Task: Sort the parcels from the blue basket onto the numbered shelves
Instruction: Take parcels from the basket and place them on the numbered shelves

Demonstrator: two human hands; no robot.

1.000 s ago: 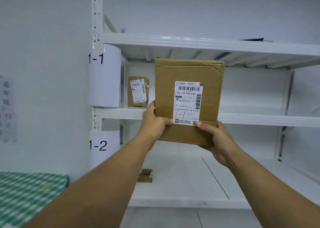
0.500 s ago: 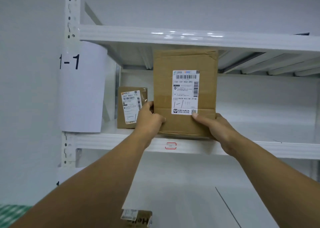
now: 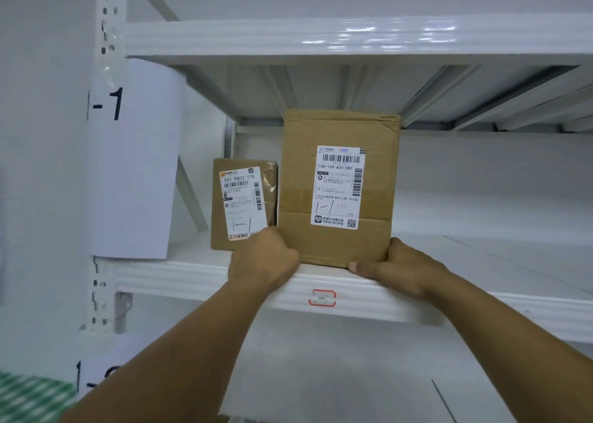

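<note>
"While we've got both hands up on the rack, where's the big parcel sitting for you lot?"

"Upright on the shelf, bottom edge right at the front lip, brown cardboard with its label facing us – 15H-159-A03-280 printed, 1-1 scribbled underneath. We've got a small parcel just beside it on the left, also upright; can't tell if the two touch."

"And the grip?"

"Our left hand is curled round the lower left corner, knuckles towards us. Our right hand has the lower right corner, thumb laid along the bottom edge, the other fingers hidden behind the box. So both hands are closed on it."

"Anything else?"

"Paper sign on the upright reads -1 – the first digit is cut off. We also see a red mark on the shelf lip under the box, and a green checked cloth down in the bottom left corner."
</note>
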